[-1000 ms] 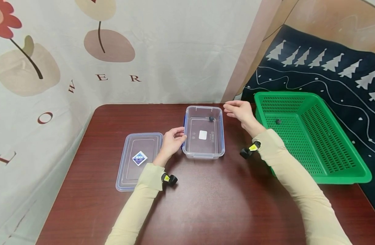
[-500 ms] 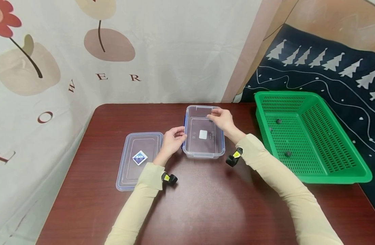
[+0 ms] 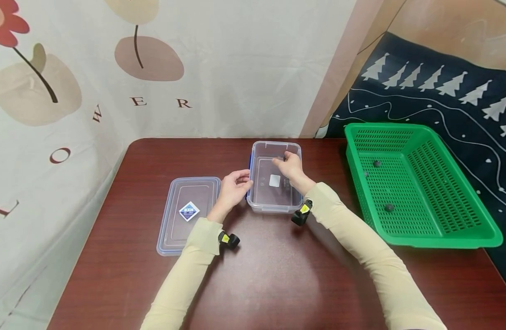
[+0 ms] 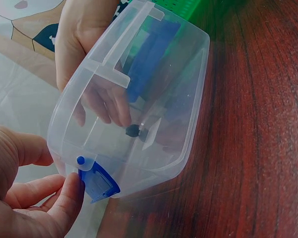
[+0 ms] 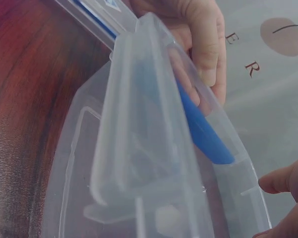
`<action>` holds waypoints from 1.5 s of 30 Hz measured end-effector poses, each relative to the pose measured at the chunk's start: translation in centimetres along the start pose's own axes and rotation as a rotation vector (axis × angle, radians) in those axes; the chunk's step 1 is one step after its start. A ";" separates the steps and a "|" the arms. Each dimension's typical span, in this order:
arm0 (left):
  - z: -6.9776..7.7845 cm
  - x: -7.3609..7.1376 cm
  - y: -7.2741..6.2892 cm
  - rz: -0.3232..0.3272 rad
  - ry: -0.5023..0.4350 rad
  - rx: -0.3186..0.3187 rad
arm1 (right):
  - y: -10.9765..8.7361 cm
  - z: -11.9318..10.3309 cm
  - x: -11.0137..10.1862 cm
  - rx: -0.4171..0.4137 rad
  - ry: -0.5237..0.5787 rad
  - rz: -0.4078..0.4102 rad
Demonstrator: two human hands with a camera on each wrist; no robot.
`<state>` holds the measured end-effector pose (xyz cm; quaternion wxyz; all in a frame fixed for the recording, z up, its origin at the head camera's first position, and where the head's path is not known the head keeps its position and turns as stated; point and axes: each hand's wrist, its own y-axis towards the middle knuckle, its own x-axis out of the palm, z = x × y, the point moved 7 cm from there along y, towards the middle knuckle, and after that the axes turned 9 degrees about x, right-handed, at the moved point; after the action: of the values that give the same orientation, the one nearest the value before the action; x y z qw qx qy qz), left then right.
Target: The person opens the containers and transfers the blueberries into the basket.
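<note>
A clear plastic container [image 3: 263,195] with blue clasps stands without its lid on the table. My left hand [image 3: 235,188] holds its left side, thumb at the rim and fingertips against a blue clasp [image 4: 98,182]. My right hand [image 3: 293,168] reaches down inside the container, thumb and finger apart. Close to its fingertips is a small dark ball [image 4: 133,130]; whether they touch it cannot be made out. In the right wrist view only part of the right hand [image 5: 290,196] shows at the edge, and the ball is out of sight there.
The container's lid [image 3: 188,233], with a blue and white label, lies flat left of it. A green perforated basket [image 3: 438,240] on the right holds a few small dark balls [image 3: 389,207]. A printed curtain [image 3: 236,82] hangs behind the table [image 3: 253,270].
From between container and basket, my right hand has moved left and down into the container, towards the ball. Its arm has uncovered more balls in the basket. The left hand stays put.
</note>
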<state>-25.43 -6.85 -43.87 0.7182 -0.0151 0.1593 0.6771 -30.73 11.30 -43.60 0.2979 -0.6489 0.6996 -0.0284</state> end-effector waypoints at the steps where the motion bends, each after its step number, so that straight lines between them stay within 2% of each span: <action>1: 0.0 0.0 0.0 0.003 -0.004 0.010 | 0.1 0.0 0.1 0.002 -0.005 0.003; 3: 0.0 -0.1 0.0 0.005 -0.013 0.025 | 0.3 0.1 0.1 0.009 -0.018 0.014; 4: -0.1 -0.2 0.0 0.015 -0.029 0.052 | 0.4 0.1 0.1 0.015 -0.029 0.023; 7: -0.3 -0.2 0.0 0.016 -0.042 0.066 | 0.7 0.1 0.1 0.024 -0.055 0.045; 16: -0.2 0.0 0.1 0.000 0.009 -0.018 | 1.2 -0.1 -0.1 0.019 -0.148 0.087; 20: -0.1 0.0 0.0 0.000 0.008 -0.017 | 1.3 0.0 0.2 0.026 -0.188 0.061; 29: -0.1 0.1 0.0 0.003 0.004 -0.014 | 1.6 0.4 0.6 0.032 -0.198 0.033; 32: -0.1 0.1 0.0 0.003 0.008 -0.015 | 4.8 2.5 1.0 -0.024 -0.190 0.051; 34: -0.2 0.1 0.1 0.002 0.012 -0.019 | 5.9 3.1 1.2 -0.023 -0.180 0.039; 36: -0.3 0.1 0.1 0.001 0.015 -0.022 | 6.2 3.2 1.2 -0.026 -0.179 0.036; 39: -0.4 0.1 0.1 0.001 0.013 -0.025 | 4.4 2.1 1.4 0.014 -0.194 -0.019; 40: -0.4 0.1 0.1 0.001 0.011 -0.024 | 4.8 2.3 1.4 -0.019 -0.197 -0.008; 42: -0.4 0.1 0.1 0.001 0.008 -0.024 | 6.8 3.4 1.8 -0.077 -0.211 0.016; 43: -0.4 0.1 0.1 0.001 0.006 -0.025 | 8.7 4.5 2.2 -0.095 -0.212 0.026; 45: -0.4 0.1 0.1 -0.001 0.006 -0.027 | 10.1 5.3 2.5 -0.087 -0.247 0.027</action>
<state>-25.57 -6.86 -44.25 0.7178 -0.0270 0.1522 0.6789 -37.27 12.37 -53.18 0.3541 -0.6500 0.6668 0.0862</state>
